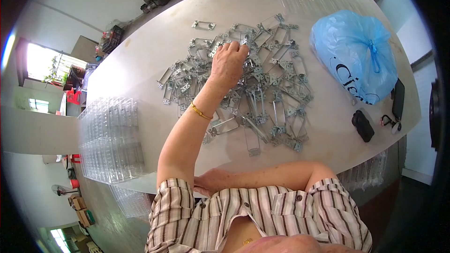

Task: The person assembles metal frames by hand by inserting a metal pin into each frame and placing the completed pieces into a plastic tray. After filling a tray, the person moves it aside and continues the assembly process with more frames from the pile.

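Left hand [229, 63], fingers curled pinching into the centre-frame heap of flat grey metal brackets [276, 98]; right hand [213, 181] folded at bottom edge, grip unclear.

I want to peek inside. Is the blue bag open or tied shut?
Shut. The blue plastic bag is knotted at its top and lies bulging on the table.

One legible marking is found. The blue bag [355, 54], lying on the surface [154, 51], carries dark printed lettering on its lower side. The print runs slanted across crumpled plastic, and the letters appear to read "Cig", though folds cut off the rest and the reading is uncertain. No other text, label, brand, number or sign is readable on any other item in view.
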